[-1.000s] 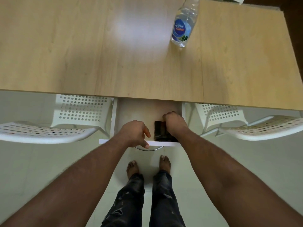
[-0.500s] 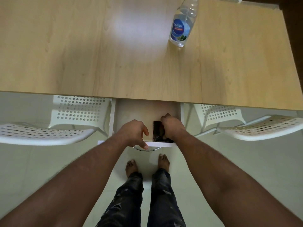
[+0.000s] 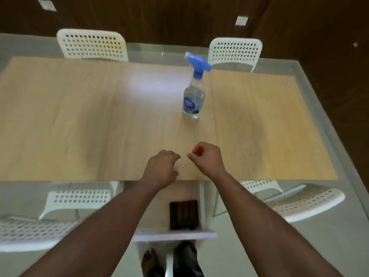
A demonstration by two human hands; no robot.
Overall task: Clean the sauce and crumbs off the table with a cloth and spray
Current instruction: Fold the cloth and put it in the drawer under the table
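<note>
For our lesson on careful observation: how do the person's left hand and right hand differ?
The right hand pinches something small and orange; the left hand holds nothing. The right hand reaches slightly farther over the table than the left hand. Both have curled fingers and hover near the table's front edge.

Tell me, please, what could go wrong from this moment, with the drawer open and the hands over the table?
1. The drawer under the table edge stands pulled out in front of the legs; stepping forward could bump it.
2. The right hand pinches a small orange-red thing; it might drop or smear the table.
3. The spray bottle stands upright beyond both hands; a hasty reach could tip it.
</note>
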